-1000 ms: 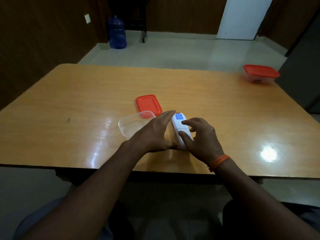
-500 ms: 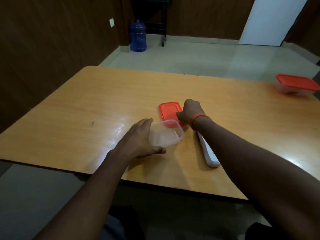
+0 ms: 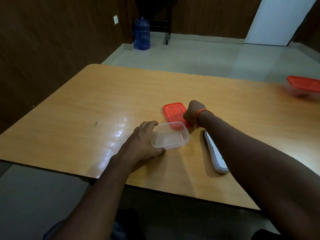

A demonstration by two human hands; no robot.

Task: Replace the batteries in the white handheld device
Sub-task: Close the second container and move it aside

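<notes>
device: white device (image 3: 215, 154) lies flat on the bench (image 3: 86, 108), untouched, just right of the tub, partly hidden under the right forearm
device axis: long axis runs near-to-far across the bench, far end leaning slightly left toward the lid; near end rounded; which end is the front, cannot tell; which face is up, cannot tell
left hand: left hand (image 3: 140, 144) flat on the bench, fingers spread around the tub's left wall, thumb at its near corner; steadies it, not lifting
right hand: right hand (image 3: 194, 112) past the far end of the device, fingers curled down on the lid's right edge, seemingly pinching it; fingertips hidden
tub: clear tub (image 3: 170, 138), open, looks empty, touches or overlaps the lid's near end
lid: red lid (image 3: 174, 115) flat on the bench, just beyond the tub
key relation: device lies behind the right hand, toward the person; right hand nearer to it than left
step judged: closing the tub, device work looks done or paused
far box: second red-lidded box (image 3: 304, 87), well right of the device, blurred
</notes>
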